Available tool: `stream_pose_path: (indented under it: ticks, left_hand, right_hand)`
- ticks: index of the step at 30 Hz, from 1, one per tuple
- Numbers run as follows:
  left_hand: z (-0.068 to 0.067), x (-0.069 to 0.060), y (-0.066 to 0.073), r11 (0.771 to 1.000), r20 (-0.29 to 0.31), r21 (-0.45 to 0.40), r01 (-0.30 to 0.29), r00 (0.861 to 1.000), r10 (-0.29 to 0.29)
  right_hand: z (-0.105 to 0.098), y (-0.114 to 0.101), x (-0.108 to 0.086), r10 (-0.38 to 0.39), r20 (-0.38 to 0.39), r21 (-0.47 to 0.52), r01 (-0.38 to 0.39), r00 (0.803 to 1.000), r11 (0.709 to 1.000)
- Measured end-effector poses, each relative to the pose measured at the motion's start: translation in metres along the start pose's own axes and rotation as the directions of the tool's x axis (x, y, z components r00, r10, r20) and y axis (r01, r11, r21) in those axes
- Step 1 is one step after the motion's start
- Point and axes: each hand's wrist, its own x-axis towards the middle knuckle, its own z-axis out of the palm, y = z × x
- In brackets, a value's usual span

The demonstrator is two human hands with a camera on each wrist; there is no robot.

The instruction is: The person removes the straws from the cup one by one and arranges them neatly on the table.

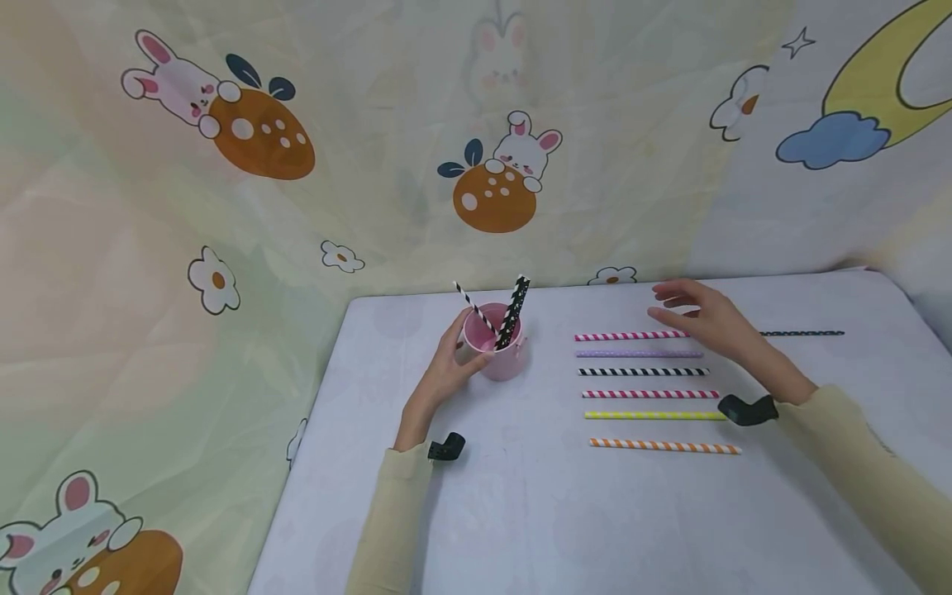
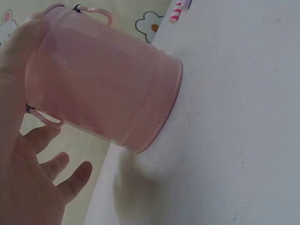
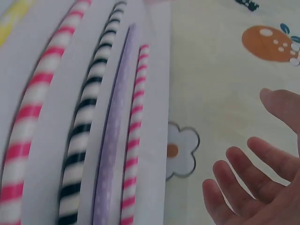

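A pink cup (image 1: 506, 364) with small side handles stands at the back of the table, several black-and-white straws (image 1: 513, 312) leaning in it. My left hand (image 1: 445, 372) holds the cup at its left side, thumb across the front; in the left wrist view the thumb lies on the cup (image 2: 101, 79) near its rim while other fingers stick out past it. My right hand (image 1: 710, 322) hovers empty, fingers spread, above the right end of the farthest pink-striped straw (image 1: 625, 336). The right wrist view shows those fingers (image 3: 239, 180) apart from the straws.
Below that straw lie a purple straw (image 1: 638, 354), a black-striped one (image 1: 643, 372), a second pink-striped one (image 1: 649, 394), a yellow one (image 1: 654, 416) and an orange one (image 1: 664, 446). A dark straw (image 1: 806, 333) lies farther right. A patterned cloth (image 1: 387, 182) hangs behind the table.
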Motion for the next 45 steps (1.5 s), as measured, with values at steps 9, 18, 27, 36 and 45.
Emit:
stream_pose_path:
  ticks: [9,18,27,36,45]
  left_hand:
    - [0.001,-0.001,0.001,1.000,-0.006,-0.016,0.007,1.000,-0.008]
    - [0.001,-0.001,0.002,1.000,-0.007,0.005,0.029,1.000,-0.029]
    - [0.001,-0.002,0.002,1.000,-0.005,0.012,0.027,1.000,-0.027]
    - [0.001,0.000,0.001,1.000,-0.001,0.008,0.019,1.000,-0.019]
    - [0.002,0.000,-0.001,1.000,-0.006,0.000,0.008,1.000,-0.008]
  right_hand:
    - [0.023,-0.021,0.010,-0.017,0.032,0.172,0.011,0.999,0.985]
    - [0.055,-0.048,0.024,-0.034,0.055,0.285,0.017,0.998,0.958]
    - [0.085,-0.073,0.038,0.011,0.130,0.303,-0.051,0.991,0.952]
    - [0.110,-0.094,0.047,0.027,0.133,0.362,-0.074,0.991,0.929]
    - [0.126,-0.111,0.053,0.076,0.164,0.448,-0.143,0.984,0.883]
